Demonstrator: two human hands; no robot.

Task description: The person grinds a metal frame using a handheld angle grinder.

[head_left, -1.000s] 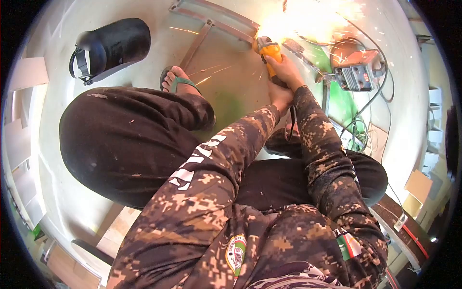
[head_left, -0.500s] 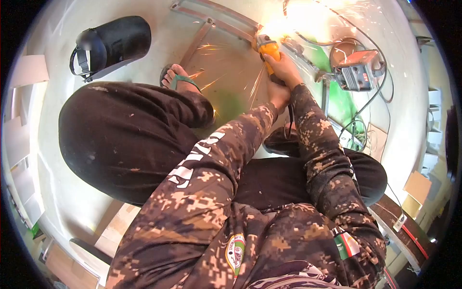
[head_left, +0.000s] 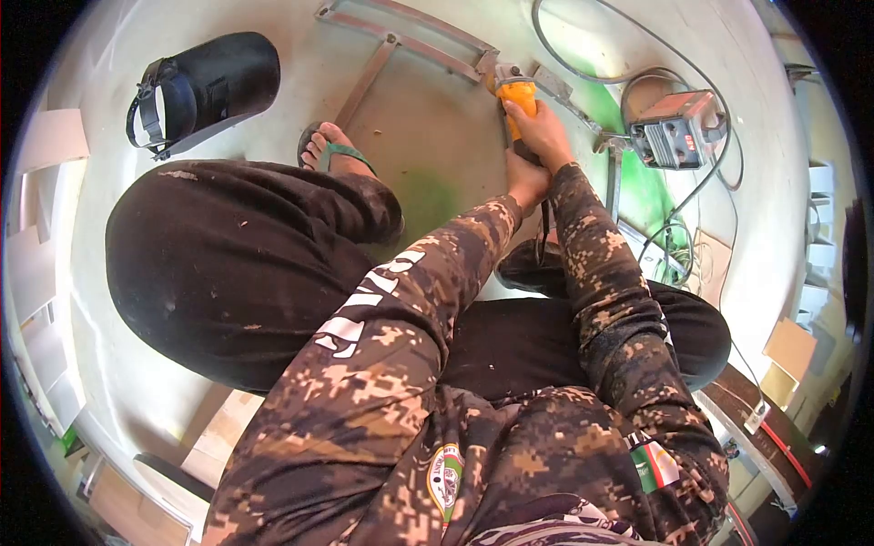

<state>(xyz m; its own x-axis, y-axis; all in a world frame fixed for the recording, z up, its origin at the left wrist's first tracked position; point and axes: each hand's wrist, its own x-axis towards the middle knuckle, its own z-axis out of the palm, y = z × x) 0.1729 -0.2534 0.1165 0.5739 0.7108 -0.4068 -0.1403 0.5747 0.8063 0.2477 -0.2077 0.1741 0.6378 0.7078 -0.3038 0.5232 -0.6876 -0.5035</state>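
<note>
A yellow angle grinder [head_left: 517, 92] is held out in front of me, its head against the end of a metal frame [head_left: 437, 53] lying on the floor. My right hand [head_left: 544, 135] is wrapped round the grinder's body just behind the head. Below it, my left hand [head_left: 525, 178] grips the rear end, where the cord hangs down. No sparks show at the grinder's head. The frame is made of joined metal bars, one of them running toward my sandalled foot [head_left: 339, 156].
A black welding helmet [head_left: 228, 80] lies on the floor at the upper left. To the right stands a welding machine [head_left: 675, 132], with a dark cable [head_left: 706, 68] looping around it. Green paint marks [head_left: 642, 196] colour the floor there. Cardboard pieces [head_left: 788, 350] are at the far right.
The bright burst of sparks at the grinder's head has stopped, leaving the frame's end and the cable in plain sight. Both hands keep their grip, nearly in the same place.
</note>
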